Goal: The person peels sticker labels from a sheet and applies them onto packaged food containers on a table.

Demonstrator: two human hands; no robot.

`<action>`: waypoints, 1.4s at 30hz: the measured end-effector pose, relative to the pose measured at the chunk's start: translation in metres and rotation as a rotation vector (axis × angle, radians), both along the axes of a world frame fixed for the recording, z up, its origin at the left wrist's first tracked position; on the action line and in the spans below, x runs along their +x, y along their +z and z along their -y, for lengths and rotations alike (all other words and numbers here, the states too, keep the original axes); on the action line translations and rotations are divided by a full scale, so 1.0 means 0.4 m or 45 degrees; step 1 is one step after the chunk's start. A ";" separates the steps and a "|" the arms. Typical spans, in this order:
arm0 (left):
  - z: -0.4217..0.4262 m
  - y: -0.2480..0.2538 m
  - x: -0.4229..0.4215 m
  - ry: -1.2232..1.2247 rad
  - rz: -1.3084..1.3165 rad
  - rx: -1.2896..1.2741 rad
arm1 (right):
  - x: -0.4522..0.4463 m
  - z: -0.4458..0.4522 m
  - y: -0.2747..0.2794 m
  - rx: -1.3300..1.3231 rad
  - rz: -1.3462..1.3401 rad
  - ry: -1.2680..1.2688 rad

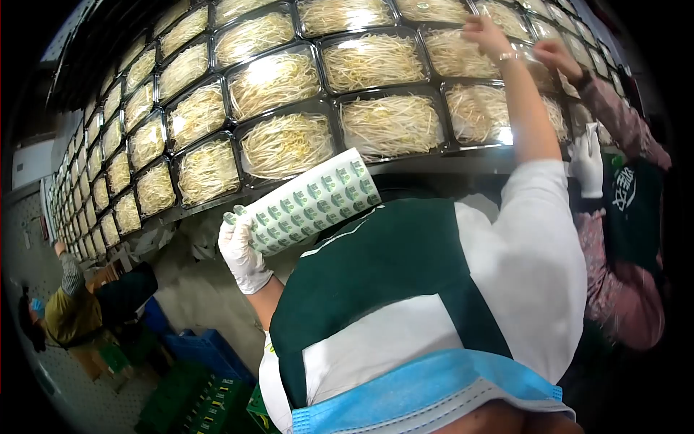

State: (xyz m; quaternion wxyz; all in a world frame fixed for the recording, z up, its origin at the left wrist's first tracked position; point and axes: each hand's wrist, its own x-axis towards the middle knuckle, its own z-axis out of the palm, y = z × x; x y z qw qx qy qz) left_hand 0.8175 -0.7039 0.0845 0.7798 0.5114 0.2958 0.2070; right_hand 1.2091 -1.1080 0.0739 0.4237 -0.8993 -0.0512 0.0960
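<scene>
A white-gloved left hand of mine grips the lower left end of a sheet of green-and-white stickers, which spans slantwise in front of my apron. Bare and stretched far forward, my right hand is over the packed trays, its fingers drawn together; whatever may be in them is too small to make out. Beneath and beside it lie black trays of bean sprouts. Closer to the sticker sheet sit another tray of bean sprouts and a tray to its right.
Rows of bean sprout trays cover the long table, whose front edge runs before me. At right, a co-worker's bare hand and gloved hand are close to my right arm. Another person stands at left, near green crates and a blue crate.
</scene>
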 end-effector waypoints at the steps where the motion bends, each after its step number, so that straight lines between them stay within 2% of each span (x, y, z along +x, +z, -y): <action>1: -0.009 -0.008 -0.012 -0.028 0.025 -0.020 | -0.059 -0.013 0.009 0.084 0.006 0.026; 2: -0.006 -0.007 -0.015 0.009 0.021 -0.034 | -0.098 -0.025 -0.003 0.171 0.011 0.055; 4: -0.011 -0.003 -0.026 -0.034 0.019 -0.028 | -0.117 -0.046 -0.060 0.077 0.328 0.019; 6: -0.023 -0.011 -0.037 -0.076 0.036 -0.009 | -0.131 -0.075 -0.070 -0.109 0.411 -0.039; 8: -0.024 -0.009 -0.041 -0.077 0.028 -0.003 | -0.150 -0.096 -0.074 -0.316 0.635 0.124; 10: -0.020 -0.007 -0.041 -0.094 0.039 -0.002 | -0.152 -0.080 -0.044 -0.801 0.686 -0.045; 12: -0.021 -0.002 -0.047 -0.108 0.013 0.063 | -0.189 0.007 -0.024 -0.883 0.727 -0.132; 15: -0.039 -0.012 -0.053 -0.199 0.027 -0.013 | -0.283 0.070 0.009 0.212 0.106 0.005; 16: -0.042 -0.019 -0.055 -0.202 0.023 -0.018 | -0.352 0.041 0.044 0.317 0.018 0.090; 18: -0.048 -0.038 -0.045 -0.242 0.052 0.059 | -0.422 0.028 0.028 0.325 -0.012 0.205; 22: -0.040 -0.023 -0.020 -0.339 0.067 0.015 | -0.443 -0.003 -0.021 -0.102 0.406 0.190; 24: -0.020 0.002 -0.007 -0.362 0.061 0.053 | -0.435 -0.007 -0.055 -0.338 0.504 0.237; 25: -0.008 0.023 -0.001 -0.393 0.036 0.071 | -0.431 0.000 -0.061 -0.479 0.716 0.234; 26: 0.009 0.050 0.008 -0.421 0.008 0.092 | -0.421 0.009 -0.051 -0.772 0.927 0.129; 28: 0.019 0.072 0.030 -0.590 0.012 0.232 | -0.395 0.022 -0.026 -1.239 0.706 -0.145; 30: 0.035 0.089 0.048 -0.733 0.087 0.295 | -0.435 -0.086 0.024 -0.728 1.037 0.045; 31: 0.052 0.108 0.048 -0.790 0.052 0.321 | -0.523 -0.226 0.105 -0.023 0.590 0.140; 32: 0.062 0.119 0.050 -0.860 0.027 0.343 | -0.577 -0.318 0.117 0.357 0.419 0.389; 33: 0.058 0.110 0.048 -0.911 0.017 0.498 | -0.659 -0.409 0.181 0.161 0.553 0.623; 34: 0.054 0.097 0.047 -0.963 0.011 0.654 | -0.695 -0.471 0.193 0.165 0.719 0.846; 36: 0.056 0.068 0.032 -0.846 0.200 0.749 | -0.739 -0.556 0.198 0.179 1.021 1.010; 38: 0.034 0.071 0.010 -0.941 0.007 0.967 | -0.762 -0.582 0.189 0.068 1.097 1.015; 40: 0.042 0.087 -0.020 -1.064 -0.036 0.431 | -0.789 -0.584 0.173 0.155 1.061 1.029; 41: 0.036 0.106 -0.035 -1.198 -0.119 0.292 | -0.795 -0.571 0.158 0.102 1.002 1.053; 42: 0.019 0.066 -0.043 -1.298 -0.100 0.402 | -0.794 -0.551 0.157 0.083 0.993 1.044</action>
